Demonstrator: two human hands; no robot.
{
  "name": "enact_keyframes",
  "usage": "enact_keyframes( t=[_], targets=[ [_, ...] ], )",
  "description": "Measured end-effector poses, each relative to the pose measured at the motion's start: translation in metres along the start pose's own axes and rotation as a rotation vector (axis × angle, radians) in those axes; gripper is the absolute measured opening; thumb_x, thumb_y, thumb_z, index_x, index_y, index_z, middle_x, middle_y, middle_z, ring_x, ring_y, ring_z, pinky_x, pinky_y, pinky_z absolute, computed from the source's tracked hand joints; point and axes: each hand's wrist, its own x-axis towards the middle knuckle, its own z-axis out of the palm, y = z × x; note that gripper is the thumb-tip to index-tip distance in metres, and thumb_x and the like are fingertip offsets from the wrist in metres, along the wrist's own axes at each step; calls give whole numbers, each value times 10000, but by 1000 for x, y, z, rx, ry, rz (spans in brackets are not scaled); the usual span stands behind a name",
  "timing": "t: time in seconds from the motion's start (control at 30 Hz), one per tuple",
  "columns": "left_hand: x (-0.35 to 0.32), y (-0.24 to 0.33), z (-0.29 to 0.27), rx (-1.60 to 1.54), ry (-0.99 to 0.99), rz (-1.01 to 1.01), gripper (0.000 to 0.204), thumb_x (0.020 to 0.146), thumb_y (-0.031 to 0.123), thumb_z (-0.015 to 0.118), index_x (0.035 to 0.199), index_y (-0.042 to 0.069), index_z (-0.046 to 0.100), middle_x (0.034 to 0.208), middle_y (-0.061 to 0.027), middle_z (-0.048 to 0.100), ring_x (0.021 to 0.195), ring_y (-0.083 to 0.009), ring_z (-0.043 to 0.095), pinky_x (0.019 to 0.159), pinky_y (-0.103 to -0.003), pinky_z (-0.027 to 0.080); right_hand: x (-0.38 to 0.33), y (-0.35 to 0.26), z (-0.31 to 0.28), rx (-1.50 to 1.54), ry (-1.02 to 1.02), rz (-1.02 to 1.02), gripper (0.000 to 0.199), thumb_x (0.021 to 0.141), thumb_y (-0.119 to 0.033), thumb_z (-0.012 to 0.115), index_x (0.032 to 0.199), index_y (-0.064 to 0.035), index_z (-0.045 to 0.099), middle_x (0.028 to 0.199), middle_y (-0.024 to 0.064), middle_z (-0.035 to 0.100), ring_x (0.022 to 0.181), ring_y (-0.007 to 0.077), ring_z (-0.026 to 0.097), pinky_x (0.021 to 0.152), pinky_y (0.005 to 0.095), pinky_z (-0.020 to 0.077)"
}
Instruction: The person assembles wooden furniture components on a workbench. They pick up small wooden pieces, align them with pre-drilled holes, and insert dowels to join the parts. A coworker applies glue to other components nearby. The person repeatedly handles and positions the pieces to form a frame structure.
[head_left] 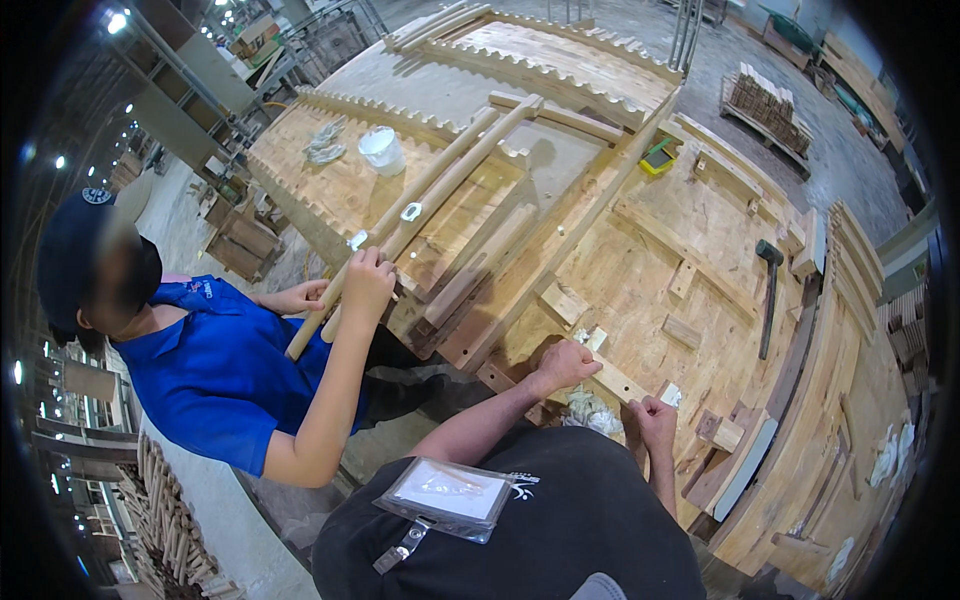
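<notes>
My left hand (568, 366) is closed around one end of a short pale wooden rail (614, 381) with a dark hole in its face. At the rail's other end, the fingers of my right hand (655, 420) pinch its edge. A crumpled white rag (592, 412) lies just below the rail, between my hands. Something small and white (671, 395) sits close by my right fingers; I cannot make out what it is. Beyond the rail, a loose wooden block (682, 332) rests on the wooden work table (620, 290).
A black-headed mallet (768, 300) lies on the table at right, near clamped wooden pieces (735, 450). A yellow tray (658, 158) is farther back. On my left, a co-worker in a blue shirt (215, 370) handles long wooden rails (430, 200) near a white bucket (381, 150).
</notes>
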Motion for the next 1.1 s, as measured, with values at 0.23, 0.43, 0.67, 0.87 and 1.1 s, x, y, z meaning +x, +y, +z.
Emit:
enact_keyframes(
  t=[0.23, 0.43, 0.67, 0.87, 1.1],
  targets=[
    [0, 3, -3, 31, -31, -14, 401, 859, 459, 730, 755, 76, 786, 718, -183, 720, 696, -373, 728, 688, -506, 575, 0, 5, 1, 35, -5, 4, 397, 914, -196, 802, 644, -35, 561, 575, -43, 452, 580, 63, 405, 530, 309, 346],
    [-3, 3, -2, 17, 18, 22, 451, 874, 478, 732, 744, 47, 763, 672, -200, 671, 649, -374, 702, 631, -485, 546, -1, 5, 0, 18, -2, 18, 402, 916, -201, 806, 651, -26, 559, 573, -34, 448, 578, 64, 408, 529, 315, 352],
    [-1, 7, -5, 43, -38, -42, 395, 863, 477, 739, 798, 94, 810, 779, -163, 753, 753, -358, 749, 727, -491, 594, -2, 0, 0, -18, 16, -4, 392, 927, -163, 800, 642, -46, 557, 604, -82, 466, 590, 39, 405, 526, 285, 332],
    [-2, 3, -1, -8, 18, 15, 444, 873, 479, 738, 735, 58, 759, 693, -190, 683, 662, -368, 699, 651, -492, 545, -2, -2, 0, 0, 10, 5, 383, 925, -179, 804, 653, -37, 575, 593, -66, 475, 585, 45, 421, 528, 293, 350],
    [-1, 4, -3, 22, -20, -12, 418, 874, 472, 737, 775, 68, 785, 733, -182, 716, 710, -364, 727, 688, -492, 566, 0, 5, 1, 13, -2, 9, 385, 926, -208, 802, 668, -16, 591, 583, -38, 491, 585, 54, 431, 532, 306, 370]
  ],
)
